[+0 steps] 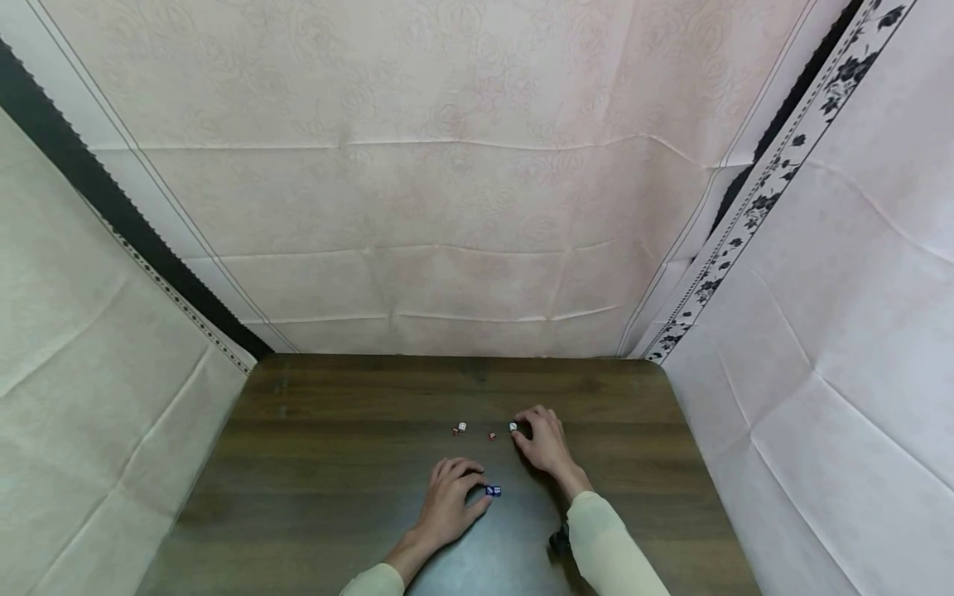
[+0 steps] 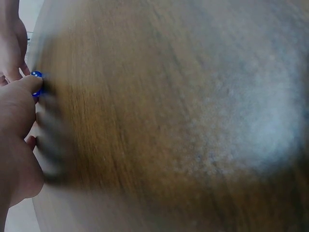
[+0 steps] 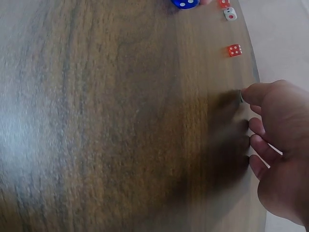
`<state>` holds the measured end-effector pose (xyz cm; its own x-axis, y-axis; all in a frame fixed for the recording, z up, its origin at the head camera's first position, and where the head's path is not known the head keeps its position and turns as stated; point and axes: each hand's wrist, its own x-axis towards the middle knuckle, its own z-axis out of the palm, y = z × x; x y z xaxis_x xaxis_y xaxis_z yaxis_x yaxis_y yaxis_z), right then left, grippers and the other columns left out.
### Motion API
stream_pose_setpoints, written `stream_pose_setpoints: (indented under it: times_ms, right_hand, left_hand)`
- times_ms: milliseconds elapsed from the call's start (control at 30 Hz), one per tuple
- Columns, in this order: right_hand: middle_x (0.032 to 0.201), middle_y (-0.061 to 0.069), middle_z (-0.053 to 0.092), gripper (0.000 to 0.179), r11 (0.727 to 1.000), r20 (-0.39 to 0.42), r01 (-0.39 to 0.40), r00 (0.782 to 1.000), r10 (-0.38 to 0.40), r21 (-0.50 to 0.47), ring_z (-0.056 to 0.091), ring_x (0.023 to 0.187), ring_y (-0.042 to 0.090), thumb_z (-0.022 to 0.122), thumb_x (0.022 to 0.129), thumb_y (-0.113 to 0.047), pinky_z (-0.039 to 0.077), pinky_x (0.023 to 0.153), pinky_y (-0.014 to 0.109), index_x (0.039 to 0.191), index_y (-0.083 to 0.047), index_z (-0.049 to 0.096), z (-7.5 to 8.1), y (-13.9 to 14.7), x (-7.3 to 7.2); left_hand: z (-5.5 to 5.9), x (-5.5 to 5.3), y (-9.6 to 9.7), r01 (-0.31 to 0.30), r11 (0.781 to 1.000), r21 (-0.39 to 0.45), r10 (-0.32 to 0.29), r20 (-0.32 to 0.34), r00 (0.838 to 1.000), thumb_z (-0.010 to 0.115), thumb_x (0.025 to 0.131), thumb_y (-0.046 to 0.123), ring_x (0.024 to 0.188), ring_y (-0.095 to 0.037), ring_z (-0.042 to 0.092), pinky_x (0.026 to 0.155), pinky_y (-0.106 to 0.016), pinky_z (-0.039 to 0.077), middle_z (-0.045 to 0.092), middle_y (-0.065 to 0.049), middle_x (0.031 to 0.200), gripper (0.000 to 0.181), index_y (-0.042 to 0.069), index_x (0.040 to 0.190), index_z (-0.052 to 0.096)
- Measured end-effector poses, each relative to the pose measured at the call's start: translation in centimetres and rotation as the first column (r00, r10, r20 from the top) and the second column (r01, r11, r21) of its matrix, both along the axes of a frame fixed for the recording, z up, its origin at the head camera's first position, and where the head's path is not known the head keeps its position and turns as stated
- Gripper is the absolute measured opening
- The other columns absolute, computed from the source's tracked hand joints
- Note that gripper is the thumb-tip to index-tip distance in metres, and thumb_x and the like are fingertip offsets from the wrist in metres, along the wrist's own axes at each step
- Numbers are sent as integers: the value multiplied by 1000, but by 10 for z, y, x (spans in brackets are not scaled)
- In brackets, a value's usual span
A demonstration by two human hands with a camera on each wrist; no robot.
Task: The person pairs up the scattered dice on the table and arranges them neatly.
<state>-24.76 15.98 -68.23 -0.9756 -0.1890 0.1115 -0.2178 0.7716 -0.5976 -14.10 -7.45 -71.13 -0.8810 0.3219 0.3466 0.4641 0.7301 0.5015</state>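
Note:
Near the middle of the tabletop, my left hand (image 1: 450, 501) pinches a pair of blue dice (image 1: 493, 491) between thumb and forefinger. In the left wrist view the thumb covers part of the blue dice (image 2: 36, 92). Farther forward and to the right, my right hand (image 1: 546, 443) holds a white die (image 1: 513, 426) between its thumb and forefinger. Only a thin sliver of that white die (image 3: 242, 96) shows past the thumb in the right wrist view. Left of the right hand lies a single red die (image 1: 492, 436).
Another white die (image 1: 462, 426) and a red die (image 1: 455, 431) sit side by side on the brown wooden table (image 1: 313, 463), ahead of the left hand. Pale cloth (image 1: 462, 207) hangs behind the table's far edge and along both sides.

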Motion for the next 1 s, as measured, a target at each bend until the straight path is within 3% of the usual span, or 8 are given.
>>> stream_pose_setpoints:
  times_ms: [500,1000]
  right_hand:
    - [125,12,75,17,1000,-48,25,999,-24,17,65,116,32,89,98,-16,51,107,56,115,-11,85,-7,-1,-2]
    - [125,9,73,13,999,-21,27,999,-27,17,63,118,32,86,103,-20,50,109,56,114,-14,85,-8,-1,-1]
  left_hand:
    - [-1,0,-1,4,1000,17,-3,-25,1000,98,89,28,124,-26,68,117,-66,48,79,0,126,22,21,107,86]
    - [1,0,0,-4,1000,-5,5,25,1000,97,92,28,125,-25,67,117,-67,48,79,2,128,20,23,107,86]
